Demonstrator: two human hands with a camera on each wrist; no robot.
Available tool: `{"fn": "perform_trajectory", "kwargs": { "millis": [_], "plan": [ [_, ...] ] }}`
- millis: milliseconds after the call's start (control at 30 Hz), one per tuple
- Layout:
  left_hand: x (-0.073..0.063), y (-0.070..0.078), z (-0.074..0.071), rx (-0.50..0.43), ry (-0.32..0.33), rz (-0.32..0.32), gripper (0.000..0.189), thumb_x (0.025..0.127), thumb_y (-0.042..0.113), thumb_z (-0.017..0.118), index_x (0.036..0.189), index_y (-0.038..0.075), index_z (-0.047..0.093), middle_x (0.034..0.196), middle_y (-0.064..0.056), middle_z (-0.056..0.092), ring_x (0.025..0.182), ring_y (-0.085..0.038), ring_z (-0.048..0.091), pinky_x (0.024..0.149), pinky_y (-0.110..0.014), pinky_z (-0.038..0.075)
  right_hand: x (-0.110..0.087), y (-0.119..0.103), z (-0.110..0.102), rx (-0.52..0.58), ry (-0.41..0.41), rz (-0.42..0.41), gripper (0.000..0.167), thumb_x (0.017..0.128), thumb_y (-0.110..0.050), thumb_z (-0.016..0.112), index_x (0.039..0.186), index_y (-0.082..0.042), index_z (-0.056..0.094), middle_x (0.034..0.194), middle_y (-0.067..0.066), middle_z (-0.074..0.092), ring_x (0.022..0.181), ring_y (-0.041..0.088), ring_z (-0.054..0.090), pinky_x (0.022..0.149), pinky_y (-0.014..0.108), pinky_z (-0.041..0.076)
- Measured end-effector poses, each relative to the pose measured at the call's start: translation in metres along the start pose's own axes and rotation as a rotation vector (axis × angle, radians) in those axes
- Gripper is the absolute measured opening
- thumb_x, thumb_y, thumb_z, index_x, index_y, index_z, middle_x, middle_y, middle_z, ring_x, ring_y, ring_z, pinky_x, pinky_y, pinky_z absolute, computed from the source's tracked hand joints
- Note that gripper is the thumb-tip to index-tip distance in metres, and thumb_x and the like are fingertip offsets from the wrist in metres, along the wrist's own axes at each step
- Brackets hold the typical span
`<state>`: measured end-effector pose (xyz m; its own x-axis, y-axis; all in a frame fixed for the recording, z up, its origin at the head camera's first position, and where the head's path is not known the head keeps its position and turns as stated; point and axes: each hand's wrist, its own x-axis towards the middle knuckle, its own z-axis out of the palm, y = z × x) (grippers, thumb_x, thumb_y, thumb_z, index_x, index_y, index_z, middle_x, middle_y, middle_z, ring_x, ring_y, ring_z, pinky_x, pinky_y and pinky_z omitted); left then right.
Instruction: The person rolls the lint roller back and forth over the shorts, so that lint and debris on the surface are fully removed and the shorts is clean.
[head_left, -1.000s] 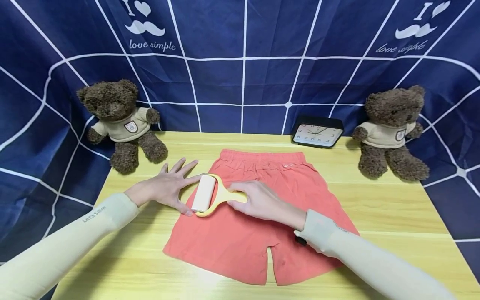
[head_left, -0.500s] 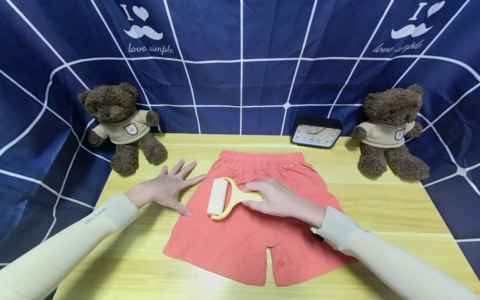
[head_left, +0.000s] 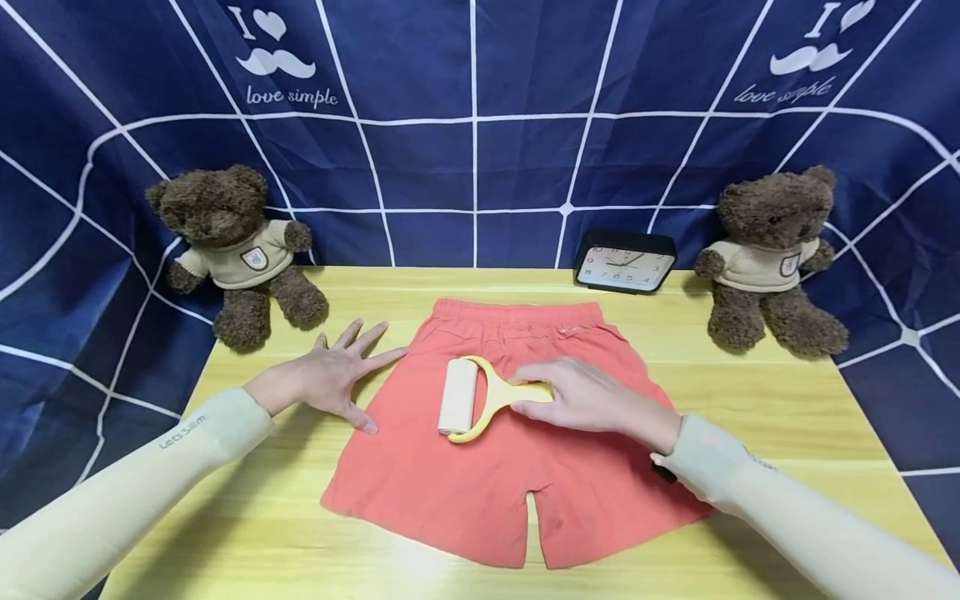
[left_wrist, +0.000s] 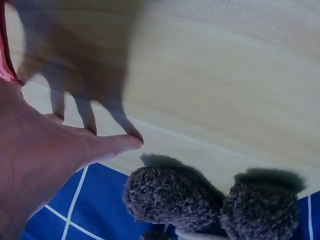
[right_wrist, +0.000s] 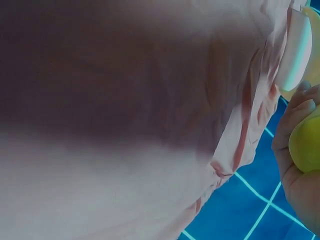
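Coral-red shorts (head_left: 480,492) lie spread flat on the wooden table, waistband toward the back. My right hand (head_left: 581,396) grips the yellow handle of a lint roller (head_left: 457,397), whose white cylinder rests on the upper middle of the shorts. In the right wrist view the roller's white cylinder (right_wrist: 296,50) and the handle's rounded yellow end (right_wrist: 307,145) show at the right edge. My left hand (head_left: 330,375) is spread at the shorts' left side, with its thumb and forefinger on the fabric edge and the other fingers over the table, as the left wrist view (left_wrist: 55,145) also shows.
A brown teddy bear (head_left: 232,250) in a beige sweater sits at the back left, another teddy bear (head_left: 768,258) at the back right. A black-framed clock (head_left: 626,262) stands at the table's back edge. Dark blue gridded cloth (head_left: 427,158) hangs behind and beside the table (head_left: 787,433).
My right hand has drawn the lint roller rightward across the shorts, from their left edge toward the middle. My left hand stays in about the same place.
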<state>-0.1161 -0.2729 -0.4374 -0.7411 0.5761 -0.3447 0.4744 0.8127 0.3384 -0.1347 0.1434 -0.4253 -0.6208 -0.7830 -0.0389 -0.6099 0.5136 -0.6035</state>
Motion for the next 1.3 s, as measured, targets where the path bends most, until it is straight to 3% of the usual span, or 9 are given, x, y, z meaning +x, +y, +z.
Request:
{"fn": "perform_trajectory", "kwargs": {
  "millis": [333,533,667,1000,1300],
  "plan": [
    [-0.002,0.001,0.0,-0.013,-0.003,-0.007,0.13,0.074,0.075,0.089,0.175,0.023,0.025,0.178,-0.03,0.002,0.156,-0.067,0.002,0.102,-0.096,0.018,-0.016,0.008,-0.012,-0.065,0.022,-0.042,0.016,0.099,-0.033,0.082,0.115,-0.03,0.078,0.088,-0.021,0.064,0.072,0.004,0.054,0.069,0.03,0.05],
    [-0.002,0.002,0.001,-0.013,-0.004,-0.007,0.131,0.073,0.075,0.089,0.176,0.023,0.024,0.178,-0.029,0.001,0.157,-0.066,0.002,0.103,-0.096,0.017,-0.031,0.02,-0.019,-0.11,0.072,-0.117,0.018,0.098,-0.029,0.084,0.116,-0.026,0.08,0.104,-0.019,0.071,0.087,0.004,0.063,0.077,0.034,0.055],
    [0.0,0.003,0.001,-0.015,-0.015,-0.01,0.132,0.073,0.075,0.088,0.176,0.024,0.023,0.178,-0.029,-0.001,0.157,-0.066,0.0,0.104,-0.095,0.015,-0.041,0.03,-0.026,-0.147,0.093,-0.173,0.017,0.097,-0.025,0.085,0.113,-0.027,0.079,0.105,-0.02,0.07,0.09,0.002,0.064,0.079,0.035,0.058],
    [-0.001,0.003,0.002,-0.009,-0.026,-0.042,0.133,0.073,0.076,0.088,0.176,0.025,0.021,0.179,-0.027,-0.004,0.158,-0.064,-0.002,0.106,-0.094,0.012,-0.07,0.053,-0.046,-0.22,0.074,-0.179,0.021,0.099,-0.026,0.083,0.118,-0.033,0.076,0.108,-0.025,0.067,0.084,-0.001,0.059,0.074,0.033,0.056],
    [-0.002,0.003,0.003,-0.005,-0.017,-0.028,0.132,0.073,0.076,0.088,0.176,0.026,0.022,0.179,-0.028,-0.002,0.157,-0.066,0.0,0.104,-0.095,0.015,-0.098,0.078,-0.065,-0.273,0.078,-0.201,0.032,0.096,-0.022,0.086,0.124,-0.034,0.076,0.113,-0.024,0.069,0.087,-0.004,0.061,0.073,0.033,0.057]
  ]
}}
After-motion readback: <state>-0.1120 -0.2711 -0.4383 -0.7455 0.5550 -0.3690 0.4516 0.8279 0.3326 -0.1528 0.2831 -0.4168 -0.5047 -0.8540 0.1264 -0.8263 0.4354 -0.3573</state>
